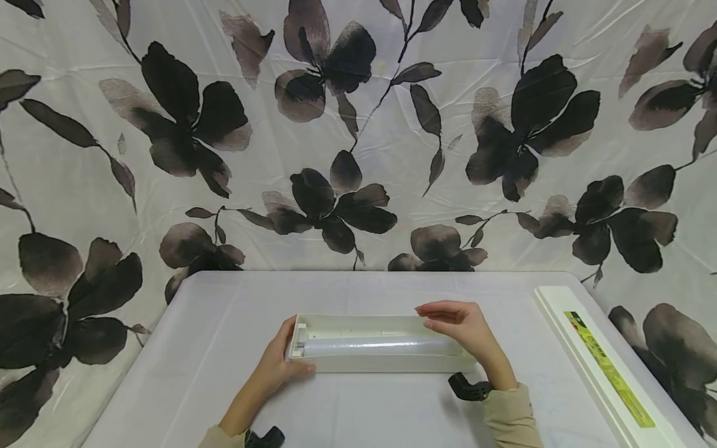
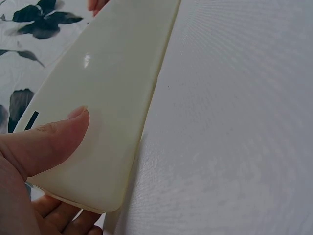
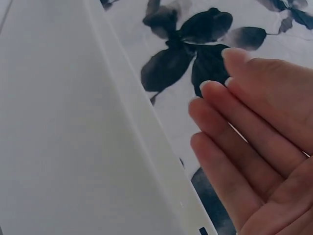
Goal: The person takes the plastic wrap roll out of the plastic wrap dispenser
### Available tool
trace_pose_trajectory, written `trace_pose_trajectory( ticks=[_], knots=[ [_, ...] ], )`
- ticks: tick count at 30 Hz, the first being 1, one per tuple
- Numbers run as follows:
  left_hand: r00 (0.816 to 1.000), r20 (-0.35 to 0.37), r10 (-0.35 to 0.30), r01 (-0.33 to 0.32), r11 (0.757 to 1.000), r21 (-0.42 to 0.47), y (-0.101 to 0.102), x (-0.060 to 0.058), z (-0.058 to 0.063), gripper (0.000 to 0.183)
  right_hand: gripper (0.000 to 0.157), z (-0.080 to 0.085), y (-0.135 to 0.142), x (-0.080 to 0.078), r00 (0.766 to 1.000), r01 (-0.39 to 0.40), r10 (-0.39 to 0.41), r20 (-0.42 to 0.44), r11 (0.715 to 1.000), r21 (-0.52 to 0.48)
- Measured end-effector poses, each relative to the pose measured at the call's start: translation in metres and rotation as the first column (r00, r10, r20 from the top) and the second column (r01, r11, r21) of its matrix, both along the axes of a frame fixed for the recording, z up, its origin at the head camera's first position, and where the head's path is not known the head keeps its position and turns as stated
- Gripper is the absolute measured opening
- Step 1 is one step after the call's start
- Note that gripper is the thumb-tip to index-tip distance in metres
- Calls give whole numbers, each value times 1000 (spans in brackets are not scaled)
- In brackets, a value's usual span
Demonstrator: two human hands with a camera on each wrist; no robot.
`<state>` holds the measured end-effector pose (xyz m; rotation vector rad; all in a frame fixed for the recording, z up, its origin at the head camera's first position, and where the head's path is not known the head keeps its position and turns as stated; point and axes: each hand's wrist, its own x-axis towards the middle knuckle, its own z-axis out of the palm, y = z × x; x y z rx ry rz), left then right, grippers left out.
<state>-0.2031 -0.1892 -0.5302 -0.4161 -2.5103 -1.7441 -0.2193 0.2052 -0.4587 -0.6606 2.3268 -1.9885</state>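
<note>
A cream-white rectangular light fixture (image 1: 392, 364) lies lengthwise on the table, its open top showing a clear tube (image 1: 370, 346) inside. My left hand (image 1: 280, 359) grips its left end. In the left wrist view the thumb presses the smooth front wall (image 2: 112, 98), while the other fingers curl around the end. Over the right end hovers my right hand (image 1: 462, 320). Its fingers (image 3: 230, 161) are loosely bent and hold nothing in the right wrist view, beside the fixture's pale wall (image 3: 142, 127).
A long white box (image 1: 582, 373) with a yellow-green label stretches along the table's right side. The table (image 1: 364, 410) has a white cover. Behind it hangs a white cloth (image 1: 403, 155) with dark flowers. Black wrist mounts (image 1: 469, 388) sit at both cuffs.
</note>
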Motion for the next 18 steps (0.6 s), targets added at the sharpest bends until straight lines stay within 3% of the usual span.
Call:
trace_pose_trajectory(
  ticks=[11, 18],
  knots=[
    [1000, -5, -14, 14, 1000, 7, 0, 0, -1, 95, 32, -11, -7, -3, 999, -35, 28, 32, 969, 245],
    [1000, -13, -15, 15, 1000, 7, 0, -1, -2, 96, 35, -16, -11, -3, 998, -26, 46, -36, 902, 430]
  ],
)
